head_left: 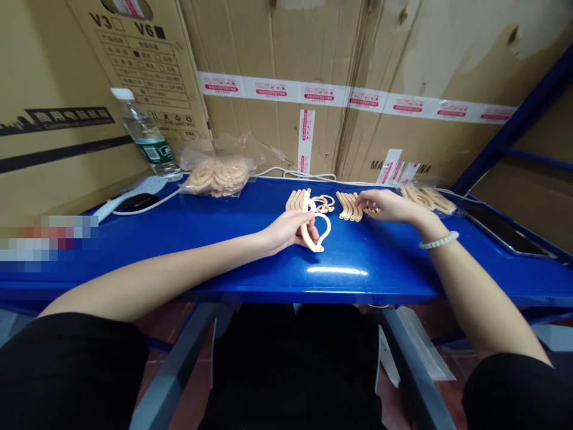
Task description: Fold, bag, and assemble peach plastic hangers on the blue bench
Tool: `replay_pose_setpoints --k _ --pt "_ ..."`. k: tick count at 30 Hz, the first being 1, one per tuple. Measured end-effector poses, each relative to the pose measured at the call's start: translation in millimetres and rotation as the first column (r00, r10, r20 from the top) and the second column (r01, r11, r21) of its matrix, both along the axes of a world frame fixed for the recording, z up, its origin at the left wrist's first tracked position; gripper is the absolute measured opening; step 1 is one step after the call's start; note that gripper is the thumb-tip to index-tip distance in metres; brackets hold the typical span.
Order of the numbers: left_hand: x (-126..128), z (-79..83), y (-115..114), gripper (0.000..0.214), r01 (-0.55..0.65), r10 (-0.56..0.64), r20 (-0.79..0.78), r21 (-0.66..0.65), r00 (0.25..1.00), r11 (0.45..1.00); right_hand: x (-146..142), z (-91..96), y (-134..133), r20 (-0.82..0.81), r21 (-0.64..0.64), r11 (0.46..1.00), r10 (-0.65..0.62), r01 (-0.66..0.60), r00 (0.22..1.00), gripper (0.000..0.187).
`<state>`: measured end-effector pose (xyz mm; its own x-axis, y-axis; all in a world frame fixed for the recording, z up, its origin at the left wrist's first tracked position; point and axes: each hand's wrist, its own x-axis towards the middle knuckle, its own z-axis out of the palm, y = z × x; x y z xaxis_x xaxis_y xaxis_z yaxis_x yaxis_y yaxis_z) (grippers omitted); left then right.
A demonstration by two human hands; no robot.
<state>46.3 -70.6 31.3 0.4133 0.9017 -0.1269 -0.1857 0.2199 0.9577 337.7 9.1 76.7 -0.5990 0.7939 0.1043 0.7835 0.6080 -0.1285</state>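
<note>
My left hand (290,230) is closed on a beige curved piece with an open loop (329,226), held tilted above the blue table. The loop and the piece's lower end stick out past my fingers. Just beyond it lie a row of beige curved strips (295,200) and a small heap of beige rings (326,203). My right hand (385,204) reaches over a second row of curved strips (348,206), its fingers bent and apart, the tips at the row's right end. More beige pieces show partly under that palm.
Clear bags of beige pieces lie at the back left (219,176) and back right (427,197). A water bottle (150,140), a white cable (290,173) and a dark flat device (505,230) are on the blue table (250,272). Cardboard boxes (268,131) stand behind.
</note>
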Motion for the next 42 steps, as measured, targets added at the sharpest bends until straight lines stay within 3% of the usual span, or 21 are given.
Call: replay_pose_setpoints --k 11,18,24,31,33,36,39,42 --pt "1.9 3.4 -1.5 0.038 -0.018 0.018 -0.006 -0.004 1.0 1.0 -7.8 10.1 -12.5 0.081 -0.067 0.997 -0.04 0.045 0.996 0.011" --pt "-0.7 -3.6 3.2 0.037 0.008 -0.008 0.02 0.009 1.0 1.0 -4.2 8.8 -9.2 0.171 -0.024 0.996 -0.085 0.09 0.982 0.016" --pt "1.3 0.2 1.1 0.038 -0.01 0.01 0.0 0.008 1.0 1.0 -13.2 1.6 -6.2 0.197 0.061 0.984 -0.177 0.169 0.964 0.006" --pt "-1.1 0.1 2.8 0.036 0.0 0.0 0.026 -0.007 1.0 1.0 -11.1 1.0 -5.6 0.131 0.076 0.992 -0.107 0.098 0.986 0.008" --pt "-3.0 1.1 5.0 0.031 0.012 -0.011 0.035 -0.012 0.999 1.0 -13.9 1.6 -10.3 0.049 0.139 0.987 -0.086 0.078 0.995 0.011" --pt "-5.8 3.8 8.6 0.019 0.034 -0.034 0.011 0.033 0.999 0.999 -27.5 -0.3 -23.1 -0.223 0.201 0.98 0.046 0.0 0.974 0.028" --pt "-9.8 4.3 12.5 0.007 0.048 -0.028 -0.099 0.205 0.995 0.978 -48.3 -6.5 -39.2 -0.534 0.065 0.978 0.202 -0.199 0.821 0.039" --pt "-16.2 0.7 17.0 0.011 0.073 0.062 -0.253 0.491 0.966 0.868 -66.0 -13.5 -52.0 -0.711 -0.099 0.891 0.248 -0.443 0.658 0.035"
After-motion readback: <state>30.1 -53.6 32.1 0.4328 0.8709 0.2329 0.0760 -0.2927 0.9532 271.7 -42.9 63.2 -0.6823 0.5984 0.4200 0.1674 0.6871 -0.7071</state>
